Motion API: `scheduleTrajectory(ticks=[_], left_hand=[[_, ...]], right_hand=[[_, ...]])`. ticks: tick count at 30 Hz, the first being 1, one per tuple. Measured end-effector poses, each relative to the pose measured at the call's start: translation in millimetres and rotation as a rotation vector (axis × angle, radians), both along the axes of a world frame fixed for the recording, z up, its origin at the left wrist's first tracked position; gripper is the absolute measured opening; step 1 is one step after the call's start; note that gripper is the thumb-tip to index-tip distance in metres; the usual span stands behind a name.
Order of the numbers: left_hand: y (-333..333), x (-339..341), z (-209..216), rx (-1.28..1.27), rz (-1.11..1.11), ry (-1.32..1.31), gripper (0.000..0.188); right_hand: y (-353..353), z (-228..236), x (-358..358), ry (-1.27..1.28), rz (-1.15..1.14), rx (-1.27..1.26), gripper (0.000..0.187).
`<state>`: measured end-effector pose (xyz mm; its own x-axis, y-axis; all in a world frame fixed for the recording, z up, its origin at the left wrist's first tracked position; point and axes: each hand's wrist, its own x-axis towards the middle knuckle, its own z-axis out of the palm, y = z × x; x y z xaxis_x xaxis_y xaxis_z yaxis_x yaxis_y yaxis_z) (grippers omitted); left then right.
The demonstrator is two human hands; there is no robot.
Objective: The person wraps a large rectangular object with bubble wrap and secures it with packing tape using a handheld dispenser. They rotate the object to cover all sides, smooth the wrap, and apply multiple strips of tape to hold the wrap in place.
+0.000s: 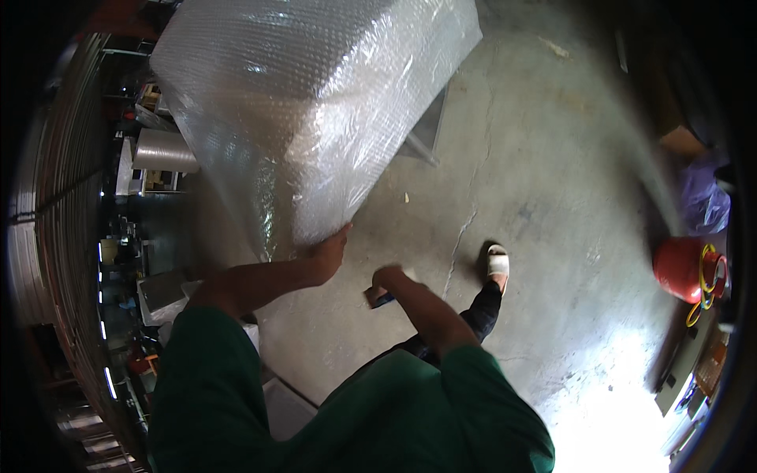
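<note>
A large boxy thing wrapped in clear bubble wrap [315,102] fills the upper middle, its near corner pointing toward me. Against the lower end of that corner lies my left hand [330,256], fingers stretched along the wrap and touching it; the thumb is hidden. Off to its right, apart from the wrap, my right hand [388,277] is closed and slightly blurred over the floor. A small dark shape shows just below it, and I cannot tell whether that is in the hand or behind it.
Grey concrete floor [544,197] with a crack spreads to the right, where my sandalled foot [497,264] stands. A red gas cylinder [678,270] and a purple plastic bag [704,197] line the right side. At left are a roll of wrap [165,150] and stacked panels [55,181].
</note>
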<state>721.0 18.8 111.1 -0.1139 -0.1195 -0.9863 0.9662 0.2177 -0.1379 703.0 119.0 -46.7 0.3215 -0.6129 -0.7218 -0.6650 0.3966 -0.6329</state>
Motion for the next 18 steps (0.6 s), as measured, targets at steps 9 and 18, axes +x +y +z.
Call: scheduleTrajectory(ticks=[9, 18], left_hand=[[-19.6, 28.4, -77.8, 0.071, 0.654, -0.067, 0.056], [6.4, 39.8, 99.4, 1.327, 1.161, 1.742, 0.073]], right_hand=[[143.6, -62.1, 39.6, -0.153, -0.74, 0.036, 0.108], [208.4, 1.1, -150.0, 0.338, -1.123, 0.163, 0.102]])
